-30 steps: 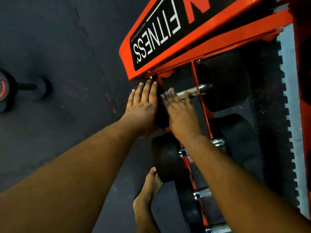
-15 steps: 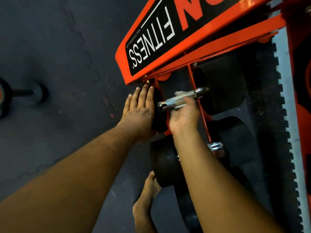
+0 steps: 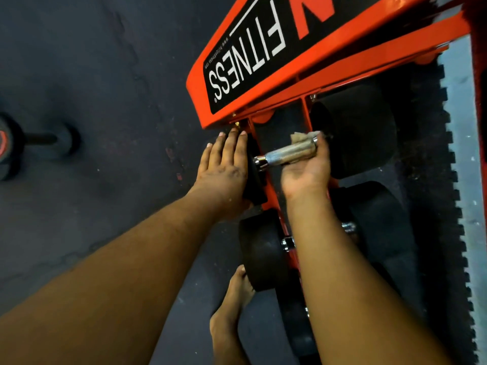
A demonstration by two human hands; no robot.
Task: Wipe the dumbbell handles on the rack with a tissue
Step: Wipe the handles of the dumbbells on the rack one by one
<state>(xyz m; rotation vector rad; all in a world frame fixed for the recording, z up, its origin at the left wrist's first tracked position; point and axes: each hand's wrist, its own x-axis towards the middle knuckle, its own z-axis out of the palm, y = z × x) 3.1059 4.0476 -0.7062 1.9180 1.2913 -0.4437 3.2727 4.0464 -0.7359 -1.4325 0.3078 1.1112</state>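
Observation:
A dumbbell with black round heads lies on the orange rack (image 3: 311,61), and its knurled chrome handle (image 3: 279,154) shows between my hands. My right hand (image 3: 308,169) is cupped under the far end of that handle, palm up, fingers curled round it with a crumpled tissue (image 3: 303,139) pressed against the metal. My left hand (image 3: 224,169) lies flat, fingers together, against the outer face of the near black head (image 3: 253,177). A second dumbbell (image 3: 263,248) sits lower on the rack, partly hidden by my right forearm.
Dark rubber floor mats stretch to the left, where a loose dumbbell (image 3: 39,139) lies near the edge of view. My bare foot (image 3: 232,306) stands beside the rack's base. A grey toothed mat edge (image 3: 456,154) runs along the right.
My right hand has slid along the handle from its near end to its far end, turning palm up, with the tissue. My left hand has stayed pressed on the near head.

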